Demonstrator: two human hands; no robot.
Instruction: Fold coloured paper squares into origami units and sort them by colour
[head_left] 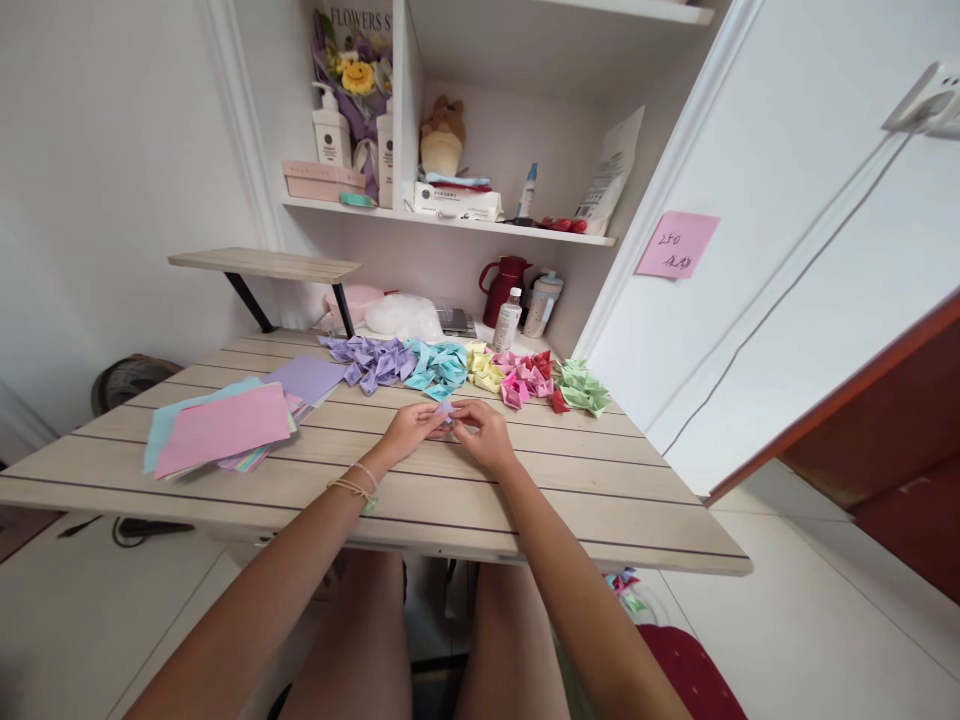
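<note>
Between my two hands, over the middle of the table, is a small folded piece of purple paper [445,411]. My left hand [411,430] pinches it from the left, and my right hand [484,432] grips it from the right with bent fingers. Just beyond my hands lies a row of folded paper pieces sorted by colour: a purple pile [371,360], a blue pile [437,367], a yellow pile [484,368], a pink pile [521,376] with some red, and a green pile [583,386]. The exact fold of the held piece is too small to tell.
Left on the slatted table [600,500] lies a stack of coloured paper sheets [225,428], with a purple sheet [307,377] behind. A small raised stand [266,263], a bottle [508,320], a red jug [504,290] and a tumbler [543,303] stand at the back.
</note>
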